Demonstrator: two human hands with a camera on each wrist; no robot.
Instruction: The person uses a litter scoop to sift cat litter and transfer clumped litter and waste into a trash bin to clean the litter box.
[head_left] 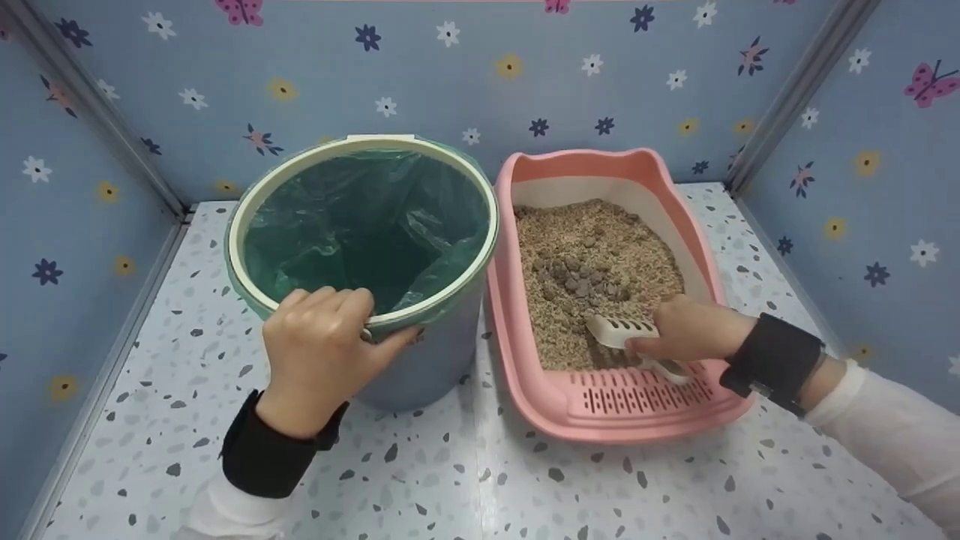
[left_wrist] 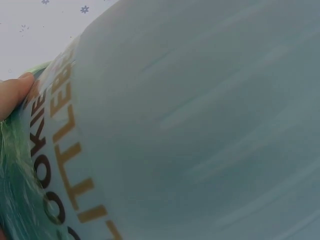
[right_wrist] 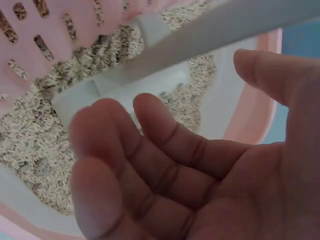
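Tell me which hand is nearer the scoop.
Right. The right hand is at the scoop, over the litter tray; the left hand grips the bin by its rim, farther off beside the tray.

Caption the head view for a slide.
Left hand gripping a lined bin, open right hand at a white scoop in a pink litter tray.

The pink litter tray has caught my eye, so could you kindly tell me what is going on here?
A person's left hand grips the rim of a bin lined with a green bag. The right hand is at a pale scoop in the pink litter tray beside the bin; its fingers look loosely bent, not closed around the handle. A cluster of greyish clumps lies on the litter.
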